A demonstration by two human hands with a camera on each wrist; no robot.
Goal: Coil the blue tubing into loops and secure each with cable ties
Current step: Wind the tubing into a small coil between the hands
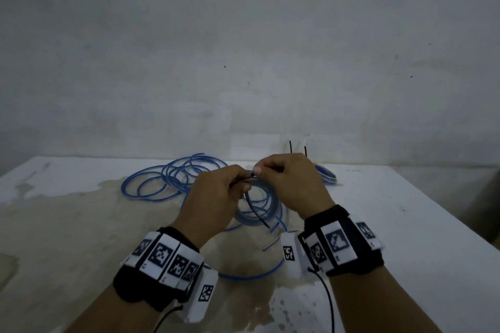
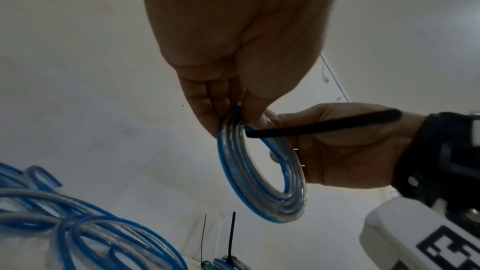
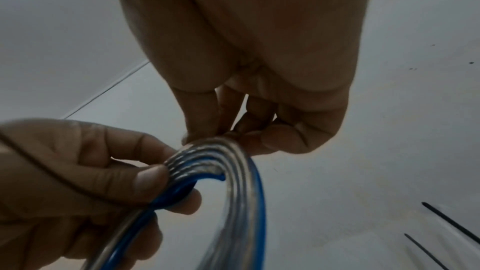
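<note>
Both hands hold a small coil of blue tubing [image 1: 259,213] above the middle of the table [image 1: 405,224]. My left hand [image 1: 243,184] grips the coil's top between thumb and curled fingers [image 3: 145,178]. A black cable tie [image 1: 255,209] loops round the coil there, and its tail hangs down toward me. My right hand [image 1: 259,170] pinches the tie's head at the coil's top. In the left wrist view the coil [image 2: 259,188] hangs from my left hand [image 2: 235,113], and the tie's tail [image 2: 319,125] crosses in front of the right palm [image 2: 350,151].
Loose blue tubing [image 1: 173,178] sprawls at the back left of the table. At the back right lies a tied coil [image 1: 326,174] with two black tie tails [image 1: 290,147] sticking up. A blue tube arc [image 1: 249,276] lies between my wrists. A grey wall [image 1: 243,62] stands behind.
</note>
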